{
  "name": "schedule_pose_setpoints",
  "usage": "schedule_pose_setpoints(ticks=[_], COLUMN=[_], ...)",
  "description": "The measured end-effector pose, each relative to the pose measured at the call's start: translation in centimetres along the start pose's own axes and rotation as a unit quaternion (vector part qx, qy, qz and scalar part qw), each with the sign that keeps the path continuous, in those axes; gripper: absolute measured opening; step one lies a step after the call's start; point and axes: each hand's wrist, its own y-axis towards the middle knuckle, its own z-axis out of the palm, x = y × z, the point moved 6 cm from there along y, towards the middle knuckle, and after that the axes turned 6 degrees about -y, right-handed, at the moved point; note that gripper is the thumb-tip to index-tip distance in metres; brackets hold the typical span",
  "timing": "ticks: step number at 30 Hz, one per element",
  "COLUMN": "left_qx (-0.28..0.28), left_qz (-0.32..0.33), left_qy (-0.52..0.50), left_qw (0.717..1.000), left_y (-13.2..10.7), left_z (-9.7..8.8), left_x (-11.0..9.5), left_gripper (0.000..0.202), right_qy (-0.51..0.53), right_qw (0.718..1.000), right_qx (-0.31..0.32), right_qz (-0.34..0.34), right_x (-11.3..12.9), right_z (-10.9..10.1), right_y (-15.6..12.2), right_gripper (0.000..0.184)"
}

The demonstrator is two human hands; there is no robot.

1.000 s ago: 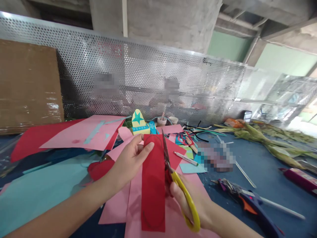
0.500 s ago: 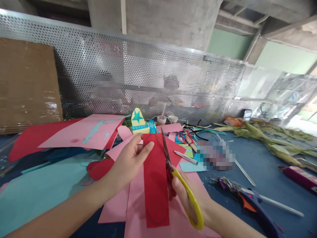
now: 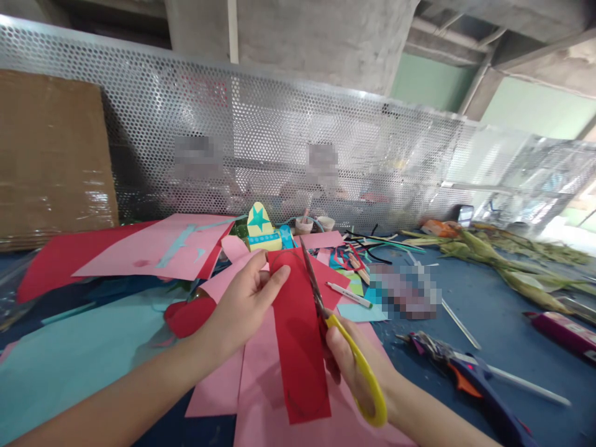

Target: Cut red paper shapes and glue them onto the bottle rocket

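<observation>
Pinched near its top left corner by my left hand, a long strip of red paper hangs over pink sheets. Curved pencil lines show at the strip's top and bottom ends. My right hand grips scissors with yellow handles, blades pointing up and away along the strip's right edge. Whether the blades are fully closed on the paper cannot be made out. Beneath and around the hands lie sheets of pink paper and another piece of red paper.
At right lie a blue glue gun, a glue stick, a purple object and dried husks. A white marker rests beyond my right hand. Light blue paper covers the left. A perforated metal screen stands behind.
The lower end of the red strip has swung to the right. The scissors and my right hand have shifted slightly right; my left hand keeps its place.
</observation>
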Motion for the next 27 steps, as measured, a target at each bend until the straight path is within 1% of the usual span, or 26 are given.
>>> schedule_pose_setpoints(ticks=[5, 12, 19, 27], left_qx=[-0.004, 0.0, -0.003, 0.005], left_qz=[-0.001, -0.012, -0.007, 0.0], left_qy=[0.002, -0.003, -0.001, -0.015], left_qw=[1.0, 1.0, 1.0, 1.0], left_y=[0.04, 0.01, 0.12, 0.17], left_z=[-0.03, 0.13, -0.05, 0.0], left_x=[0.08, -0.01, -0.19, -0.11], left_gripper=[0.027, 0.028, 0.027, 0.026], right_qy=[0.019, 0.042, 0.035, 0.061], right_qw=[0.999, 0.999, 0.999, 0.997], right_qx=[-0.012, -0.013, -0.01, -0.013], right_qz=[0.025, 0.028, 0.04, 0.05], right_x=[-0.65, -0.48, -0.55, -0.75], right_z=[0.26, 0.04, -0.16, 0.09], right_y=[-0.18, -0.1, 0.01, -0.14], right_gripper=[0.066, 0.065, 0.064, 0.063])
